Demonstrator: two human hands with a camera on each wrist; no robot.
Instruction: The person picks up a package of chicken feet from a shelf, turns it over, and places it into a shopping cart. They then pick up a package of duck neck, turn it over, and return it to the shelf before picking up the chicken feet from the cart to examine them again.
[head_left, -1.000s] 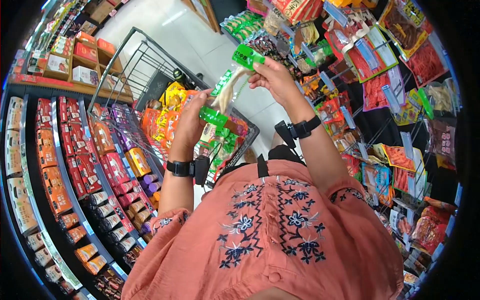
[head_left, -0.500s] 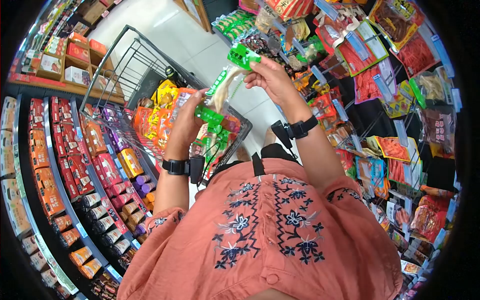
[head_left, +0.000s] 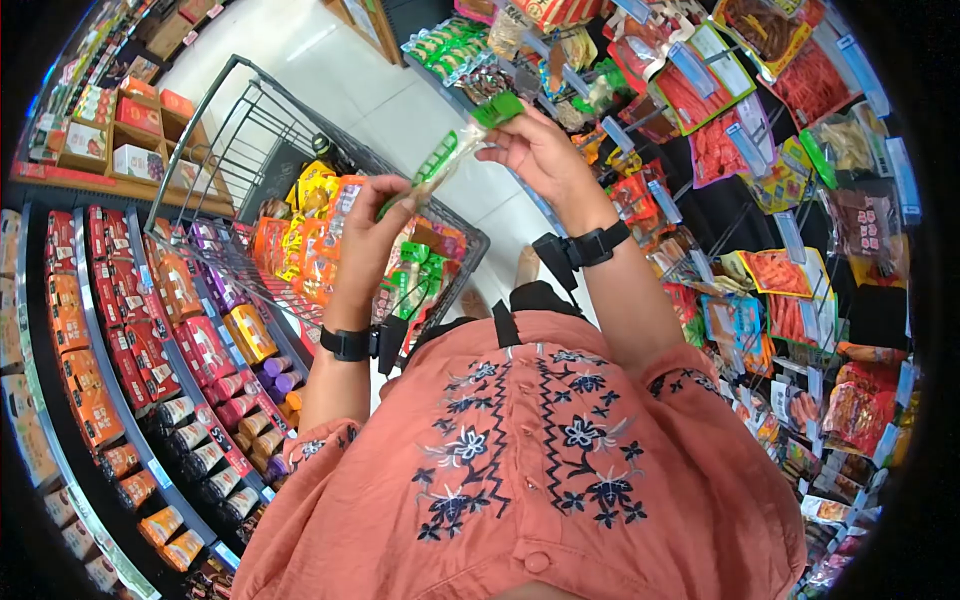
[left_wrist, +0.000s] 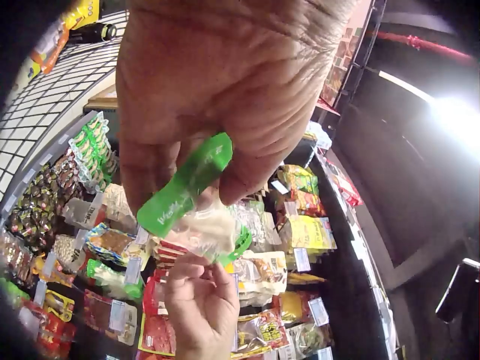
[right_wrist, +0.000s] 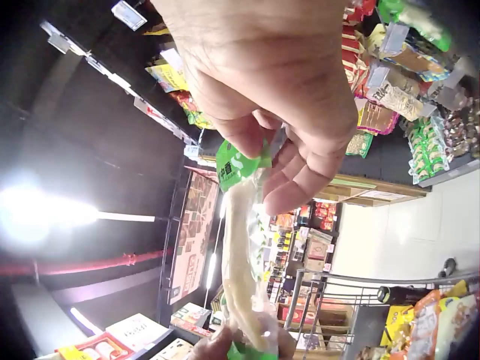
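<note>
Packet [right_wrist: 241, 259] of clear film with green ends is held up in the air between my two hands, slanting from one to the other; something long and pale lies along its inside, and green printing runs down the film; my right hand [head_left: 545, 155] pinches one green end between thumb and forefinger, its other fingers loosely bent beside the film; my left hand [head_left: 368, 230] has thumb and fingers closed on the opposite green end, part of which sticks out past them; a black strap [head_left: 603, 243] with a dark device sits on each wrist; in the head view, just beyond and below my left hand, stands a dark wire cart [head_left: 477, 252], with yellow and orange packets [head_left: 318, 245] in it, green-and-clear packets [head_left: 432, 272] nearer me and a dark bottle [right_wrist: 405, 295] by the far packets; pale tiled floor [head_left: 388, 118] shows beside the cart; to my right, red packets [head_left: 716, 150] and many others hang from a rack with price tags; to my left, curved shelves carry red packs [head_left: 140, 350], orange packs [head_left: 90, 385] and small capped containers; past the cart a wooden display [head_left: 118, 160] holds boxes; my coral shirt [head_left: 535, 480], embroidered with dark flowers, fills the lower middle.
</note>
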